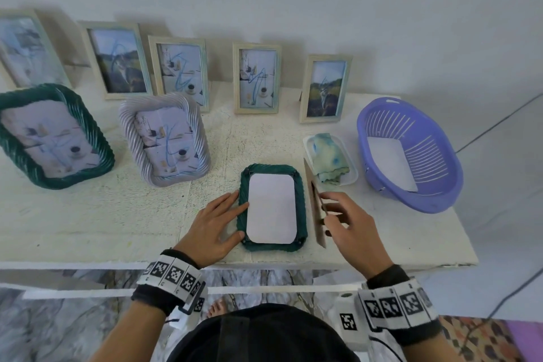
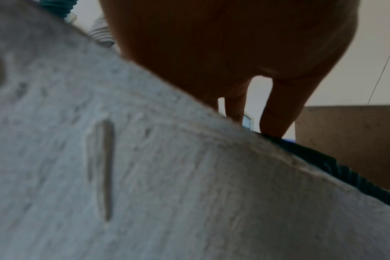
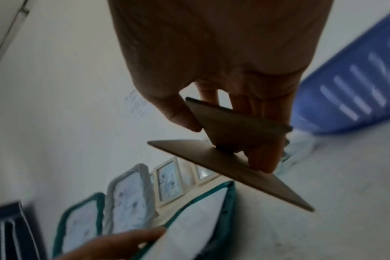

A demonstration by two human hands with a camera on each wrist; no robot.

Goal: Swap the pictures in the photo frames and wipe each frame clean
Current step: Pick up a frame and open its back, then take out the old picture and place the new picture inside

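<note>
Holding a thin brown backing board point(image 1: 315, 206) on its edge, the right hand point(image 1: 351, 229) pinches the board's little fold-out stand between thumb and fingers, and the wrist view shows the thumb on one side of the stand and the fingers on the other. The board stands just beside the right edge of a dark green frame point(image 1: 271, 210) that lies face down near the front of the white table point(image 1: 117, 214). The back of this frame is open, and a white sheet point(image 1: 271, 208) lies inside it. The left hand point(image 1: 216, 225) lies flat with straight fingers, holding nothing; its fingertips and thumb touch the left edge of the frame. Behind the right hand sits one small clear tray point(image 1: 351, 176) with a blue-green cloth point(image 1: 329, 160) in it. Right of that is one purple basket point(image 1: 411, 153) with a white sheet of paper in it. Two more wavy frames lean at the left, one dark green point(image 1: 53, 135) and one pale grey point(image 1: 166, 138), each with a picture showing. So there are three wavy frames. At the back, by the wall, five cream wooden frames point(image 1: 257, 78) stand in a row, each with a picture.
</note>
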